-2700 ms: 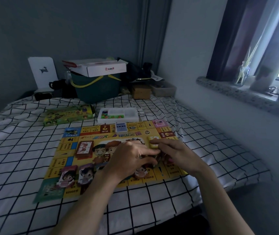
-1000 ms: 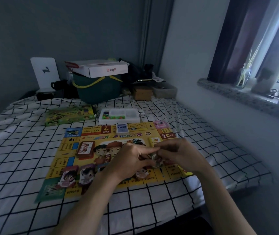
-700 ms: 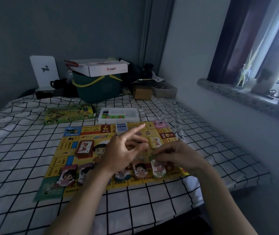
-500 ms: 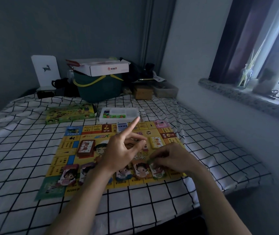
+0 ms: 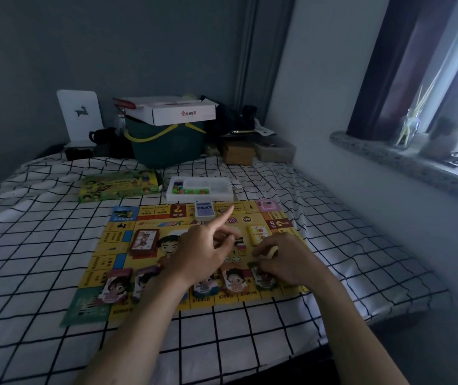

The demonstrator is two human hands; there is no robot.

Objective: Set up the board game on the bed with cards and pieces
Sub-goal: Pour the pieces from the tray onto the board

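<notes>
The yellow game board [image 5: 111, 240] lies flat on the checked bed sheet. Several character card stacks [image 5: 115, 284] stand in a row along its near edge. My right hand [image 5: 289, 259] curls over the rightmost one, a green-edged card stack [image 5: 264, 282], and holds it down on the board. My left hand [image 5: 203, 254] hovers above the board's middle with its index finger pointing straight out and the other fingers curled against the thumb; I see nothing in them. A red deck [image 5: 143, 241], a yellow deck [image 5: 258, 234] and a blue-white deck [image 5: 204, 211] lie on the board.
A white tray of small coloured pieces [image 5: 216, 187] and the green game box [image 5: 119, 186] lie just beyond the board. A green bin [image 5: 166, 145] topped by a white carton stands at the head of the bed. The wall and window sill [image 5: 389, 157] run along the right.
Both hands held the green-edged stack together above the board. The left hand let go and rose with its index finger out, while the right hand lowered the stack onto the near right of the board.
</notes>
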